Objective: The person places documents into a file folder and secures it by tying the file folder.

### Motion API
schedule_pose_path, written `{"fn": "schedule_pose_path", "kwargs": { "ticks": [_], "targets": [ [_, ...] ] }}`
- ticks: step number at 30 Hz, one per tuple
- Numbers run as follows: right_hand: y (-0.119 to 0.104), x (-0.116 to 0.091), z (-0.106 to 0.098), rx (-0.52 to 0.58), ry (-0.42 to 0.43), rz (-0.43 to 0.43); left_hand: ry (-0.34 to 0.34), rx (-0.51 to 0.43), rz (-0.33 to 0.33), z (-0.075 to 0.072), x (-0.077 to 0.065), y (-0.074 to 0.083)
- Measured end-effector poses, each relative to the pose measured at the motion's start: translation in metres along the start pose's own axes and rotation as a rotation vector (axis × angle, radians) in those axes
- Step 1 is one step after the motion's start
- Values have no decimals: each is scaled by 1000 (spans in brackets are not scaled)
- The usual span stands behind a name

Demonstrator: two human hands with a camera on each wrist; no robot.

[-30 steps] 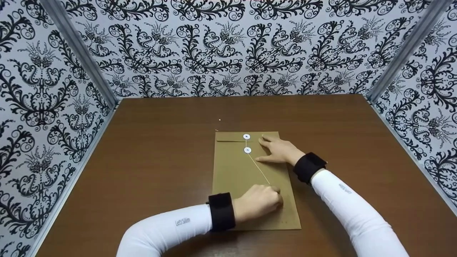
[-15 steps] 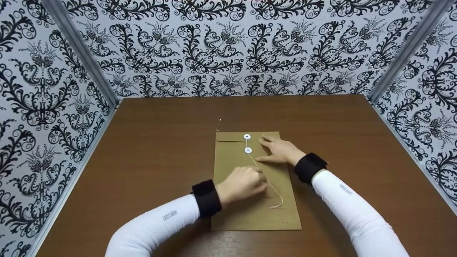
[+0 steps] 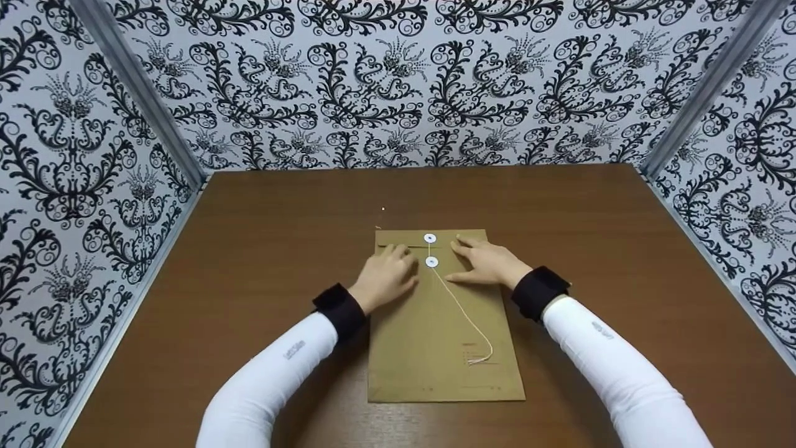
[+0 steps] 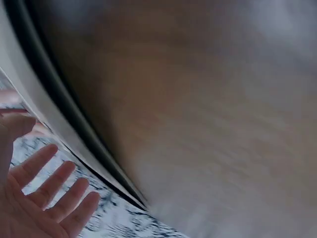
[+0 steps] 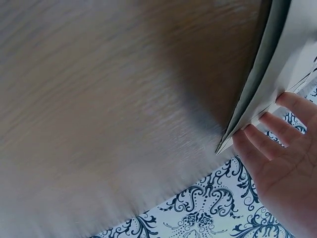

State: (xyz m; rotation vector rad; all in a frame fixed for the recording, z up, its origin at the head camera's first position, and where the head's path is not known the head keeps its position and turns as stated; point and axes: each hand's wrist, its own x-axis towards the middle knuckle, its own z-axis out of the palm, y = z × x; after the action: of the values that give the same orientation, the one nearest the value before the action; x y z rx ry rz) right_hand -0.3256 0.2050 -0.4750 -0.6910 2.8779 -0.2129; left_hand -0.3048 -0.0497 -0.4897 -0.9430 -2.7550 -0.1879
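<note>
A brown paper envelope (image 3: pixel 429 348) lies flat on the table, its flap at the far end. Two white button discs, one on the flap (image 3: pixel 398 238) and one on the body below it, are joined by a thin string (image 3: pixel 463 311). The string's loose end trails down to the lower right of the envelope. Over the upper left part my left hand (image 3: pixel 387 277) has its fingertips near the flap's edge; the left wrist view shows its fingers spread and holding nothing. My right hand (image 3: pixel 488 261) rests on the upper right part with fingers outstretched.
The envelope's side edge stands out in the right wrist view beside the fingers. Brown wooden table (image 3: pixel 280 249) surrounds it, with a tiny white speck (image 3: pixel 383 209) beyond the flap. Patterned walls (image 3: pixel 398 81) close off the back and both sides.
My left hand has let go of the string and moved up and left to the envelope's upper left. The string now lies slack and curved. My right hand has stayed in place.
</note>
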Motion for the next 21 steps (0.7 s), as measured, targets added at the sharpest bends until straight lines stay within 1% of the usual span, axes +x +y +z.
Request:
{"fn": "schedule_pose_path", "kwargs": {
  "ticks": [5,10,13,17,21],
  "targets": [
    [-1,1,0,-5,-1,-1,-78,5,-19,2,8,-14],
    [-1,1,1,-5,-4,-2,-119,-26,-26,4,15,-19],
    [-1,1,1,-1,-4,-2,-148,-39,-53,4,19,-20],
    [0,1,1,1,3,-5,-200,-59,-105,5,24,-22],
    [1,1,1,8,3,0,-247,-90,-135,6,30,-24]
  ]
}}
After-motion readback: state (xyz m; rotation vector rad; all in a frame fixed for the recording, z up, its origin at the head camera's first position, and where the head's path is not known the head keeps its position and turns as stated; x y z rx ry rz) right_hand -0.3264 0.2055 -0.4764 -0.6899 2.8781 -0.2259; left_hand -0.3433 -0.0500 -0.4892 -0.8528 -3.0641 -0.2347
